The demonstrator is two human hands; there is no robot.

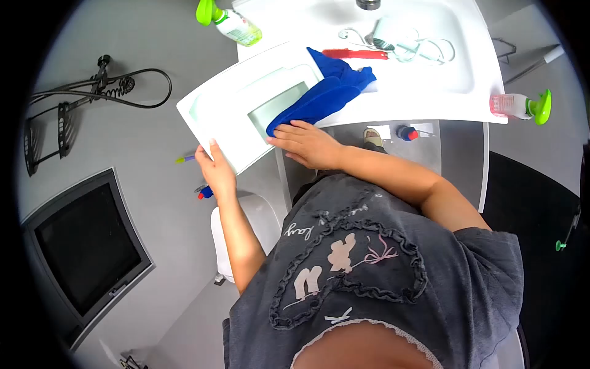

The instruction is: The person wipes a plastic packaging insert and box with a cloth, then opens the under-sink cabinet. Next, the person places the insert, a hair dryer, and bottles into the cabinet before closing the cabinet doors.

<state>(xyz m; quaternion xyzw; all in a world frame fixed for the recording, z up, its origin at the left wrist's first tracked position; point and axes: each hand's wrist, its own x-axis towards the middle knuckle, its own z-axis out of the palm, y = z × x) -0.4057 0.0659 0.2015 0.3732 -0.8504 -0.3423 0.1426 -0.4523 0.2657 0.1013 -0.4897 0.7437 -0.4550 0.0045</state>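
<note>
My left hand (217,172) grips the near left edge of a white plastic tray (215,123), thumb on the top face and fingers at the side. The tray is tilted at the left end of the white washbasin counter and has a rectangular recess. Bunched over the recess is a blue cloth (326,98), its far end reaching onto the counter. My right hand (310,146) presses the near end of that cloth against the tray, fingers together over it. The fingertips' undersides are hidden.
The washbasin (461,80) holds a white hair dryer (393,34) with its cord, beside a red brush (353,54). Spray bottles stand at the counter's left (239,27) and right (510,106). A toilet (224,237) is below left.
</note>
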